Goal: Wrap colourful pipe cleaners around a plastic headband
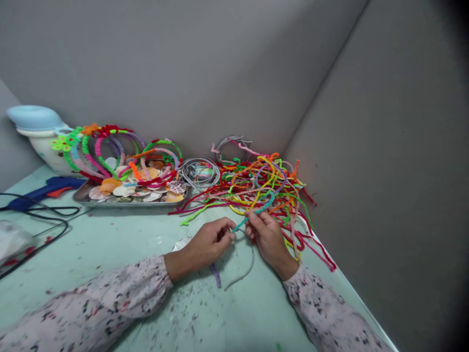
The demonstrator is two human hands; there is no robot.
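Note:
Between both hands runs a turquoise pipe cleaner (241, 224), its far end curling up toward the heap behind. My left hand (210, 239) pinches its near end between thumb and fingertips. My right hand (266, 237) grips it farther along, fingers closed. A thin grey wire (251, 266) curves down from between the hands to the tabletop; which hand has hold of it, I cannot tell. Under my left hand lies a short purple pipe cleaner piece (216, 275), partly covered by the hand.
Behind my hands spreads a tangled heap of coloured pipe cleaners (252, 181), beside coiled grey wire (200, 172). A metal tray (135, 204) holds shells and fuzzy headbands (98, 151). Left are a blue glue gun (47, 189), its black cord (66, 226) and a blue-lidded container (40, 132).

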